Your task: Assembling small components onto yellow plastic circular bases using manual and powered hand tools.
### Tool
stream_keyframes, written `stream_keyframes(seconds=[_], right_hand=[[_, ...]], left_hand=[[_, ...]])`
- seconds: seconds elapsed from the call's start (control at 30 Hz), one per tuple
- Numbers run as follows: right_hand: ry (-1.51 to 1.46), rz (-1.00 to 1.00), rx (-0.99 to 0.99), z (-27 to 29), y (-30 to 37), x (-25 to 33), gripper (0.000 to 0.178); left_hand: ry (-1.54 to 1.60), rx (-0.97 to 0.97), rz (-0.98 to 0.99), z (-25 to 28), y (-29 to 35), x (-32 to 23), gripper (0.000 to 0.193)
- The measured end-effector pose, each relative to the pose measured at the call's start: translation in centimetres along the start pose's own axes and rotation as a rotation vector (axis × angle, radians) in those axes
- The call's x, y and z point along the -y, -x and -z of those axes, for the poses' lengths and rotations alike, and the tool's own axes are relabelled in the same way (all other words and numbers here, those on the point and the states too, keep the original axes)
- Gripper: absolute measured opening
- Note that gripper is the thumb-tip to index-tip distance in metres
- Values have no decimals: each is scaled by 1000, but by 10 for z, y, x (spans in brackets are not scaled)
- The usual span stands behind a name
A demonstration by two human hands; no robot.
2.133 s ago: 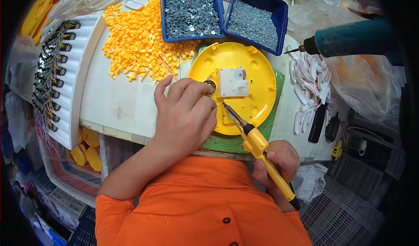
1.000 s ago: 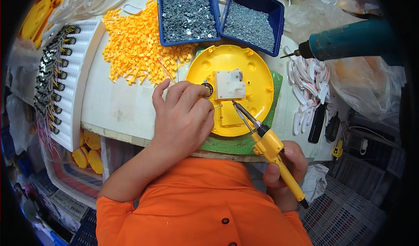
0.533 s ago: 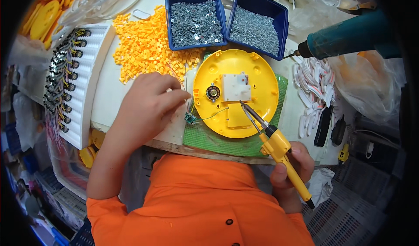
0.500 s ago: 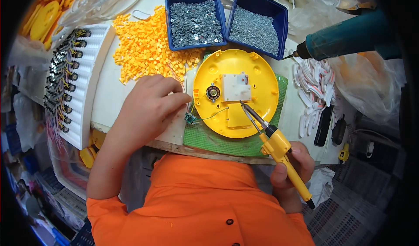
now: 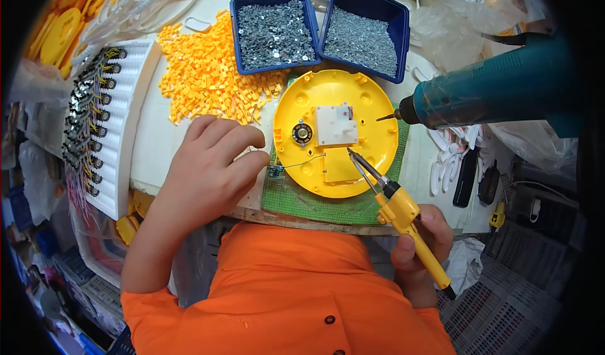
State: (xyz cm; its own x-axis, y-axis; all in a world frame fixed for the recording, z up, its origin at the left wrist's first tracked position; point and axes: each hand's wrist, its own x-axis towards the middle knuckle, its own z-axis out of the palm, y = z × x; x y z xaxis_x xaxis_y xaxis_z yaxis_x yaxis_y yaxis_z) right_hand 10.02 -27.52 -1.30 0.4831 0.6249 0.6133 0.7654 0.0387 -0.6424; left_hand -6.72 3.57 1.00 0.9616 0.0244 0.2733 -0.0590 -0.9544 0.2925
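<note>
My right hand (image 5: 423, 238) grips a yellow soldering iron (image 5: 403, 209) with a thin tube beside its tip. That tip reaches the gap between a white box-shaped module (image 5: 336, 125) and a raised rectangular cover (image 5: 340, 167) inside a round yellow plastic shell (image 5: 378, 160). A small round speaker (image 5: 302, 133) sits left of the module. Left of the shell, my left hand (image 5: 217, 166) is closed in a pinch, with thin wire showing at its fingertips. Just beside them lies a small green circuit board (image 5: 275, 171), joined by a thin wire to the shell's cover.
A teal power screwdriver (image 5: 485, 90) hangs over the shell's right edge. Two blue bins of screws (image 5: 277, 34) and small metal parts (image 5: 365, 37) stand behind, beside loose yellow pieces (image 5: 205, 78). A white foam tray (image 5: 129, 128) holds wired speakers; white curved parts (image 5: 450, 160) lie right.
The power screwdriver has swung left and lower, its bit now over the shell. My left hand has shifted slightly down and left by the board. The soldering iron is nearly still.
</note>
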Motion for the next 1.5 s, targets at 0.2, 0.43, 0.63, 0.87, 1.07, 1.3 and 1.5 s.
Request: stream_keyframes(seconds=[0.2, 0.43, 0.63, 0.87, 1.07, 1.3, 1.5], right_hand=[[38, -16, 29, 12, 5, 2, 41], [133, -78, -30, 29, 22, 1, 41], [89, -168, -27, 32, 33, 6, 40], [52, -187, -58, 30, 39, 9, 38], [36, -223, 25, 36, 46, 12, 43], [31, -231, 24, 36, 45, 12, 44], [43, -222, 10, 36, 45, 10, 43]], left_hand=[[-113, -43, 32, 18, 6, -9, 21], [-85, -77, 241, 49, 22, -2, 22], [563, -385, 384, 43, 28, 13, 19], [1306, -237, 394, 12, -11, -17, 16], [626, 20, -10, -29, -21, -50, 21], [167, -111, -175, -72, -5, -57, 20], [261, -167, -88, -71, -27, -62, 20]])
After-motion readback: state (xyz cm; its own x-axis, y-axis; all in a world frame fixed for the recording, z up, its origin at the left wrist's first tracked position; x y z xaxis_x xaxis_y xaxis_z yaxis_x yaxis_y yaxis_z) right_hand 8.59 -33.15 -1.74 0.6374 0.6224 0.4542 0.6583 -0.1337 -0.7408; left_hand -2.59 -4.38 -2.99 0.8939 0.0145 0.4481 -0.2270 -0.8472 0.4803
